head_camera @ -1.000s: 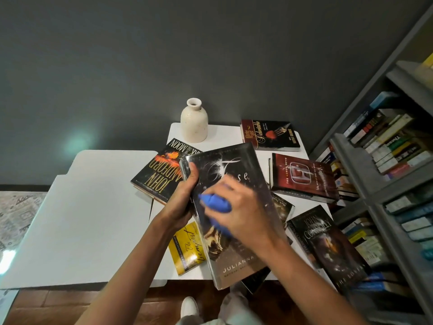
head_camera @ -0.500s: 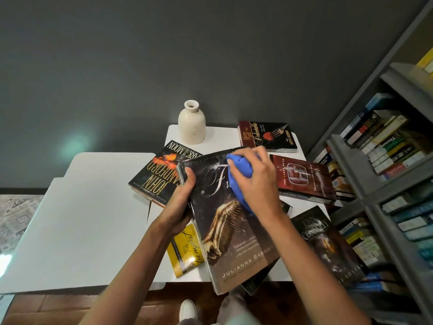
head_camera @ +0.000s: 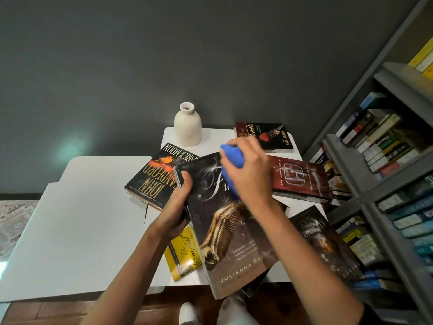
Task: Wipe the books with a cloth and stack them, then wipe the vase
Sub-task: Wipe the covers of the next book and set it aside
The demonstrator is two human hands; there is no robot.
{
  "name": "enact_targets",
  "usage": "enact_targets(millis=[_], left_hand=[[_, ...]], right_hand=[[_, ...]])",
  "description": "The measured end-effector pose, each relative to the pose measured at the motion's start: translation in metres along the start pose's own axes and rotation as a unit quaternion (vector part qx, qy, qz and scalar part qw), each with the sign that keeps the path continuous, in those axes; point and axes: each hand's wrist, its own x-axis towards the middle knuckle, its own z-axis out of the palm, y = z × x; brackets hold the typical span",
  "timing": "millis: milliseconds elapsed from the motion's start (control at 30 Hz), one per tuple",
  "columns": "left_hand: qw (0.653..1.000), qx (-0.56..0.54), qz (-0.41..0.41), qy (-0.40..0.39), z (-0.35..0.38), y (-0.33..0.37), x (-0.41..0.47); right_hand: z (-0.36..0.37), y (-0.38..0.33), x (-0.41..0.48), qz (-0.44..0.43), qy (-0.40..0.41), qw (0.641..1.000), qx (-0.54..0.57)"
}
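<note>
My left hand grips the left edge of a large dark book with a golden wing on its cover, holding it tilted above the table. My right hand holds a bunched blue cloth against the book's top right corner. A cream vase stands upright at the back of the small white table. Other books lie flat around: a black John Sandford book, a yellow book, a dark red book, a book with a strawberry cover and a dark brown book.
A larger white table adjoins on the left. A grey bookshelf packed with books fills the right side. The dark grey wall is right behind the vase. My white shoe shows on the wooden floor below.
My right hand has swept the blue cloth up the cover from its middle to the top right corner. The left hand keeps its grip on the book's left edge.
</note>
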Motion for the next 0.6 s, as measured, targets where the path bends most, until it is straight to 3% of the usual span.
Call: enact_targets(millis=[133, 233, 333, 400, 500, 600], left_hand=[[1.000, 0.017, -0.007, 0.015, -0.005, 0.004, 0.001], [0.999, 0.019, -0.025, 0.017, -0.011, 0.004, -0.002], [1.000, 0.003, -0.022, -0.002, -0.006, 0.003, -0.001], [1.000, -0.010, -0.015, -0.009, -0.001, 0.002, 0.002], [1.000, -0.007, -0.012, -0.001, -0.003, 0.001, 0.005], [1.000, 0.005, -0.019, 0.009, -0.010, 0.002, 0.002]], right_hand=[[0.000, -0.002, -0.034, -0.058, -0.101, 0.993, 0.022], [-0.012, 0.032, -0.020, 0.040, -0.034, 0.999, 0.013], [-0.010, 0.028, 0.002, 0.042, 0.015, 0.999, 0.010], [0.001, 0.002, -0.001, -0.010, -0.016, 1.000, 0.021], [0.008, -0.019, -0.032, -0.084, -0.127, 0.988, 0.038], [-0.004, 0.008, -0.043, -0.045, -0.126, 0.990, 0.038]])
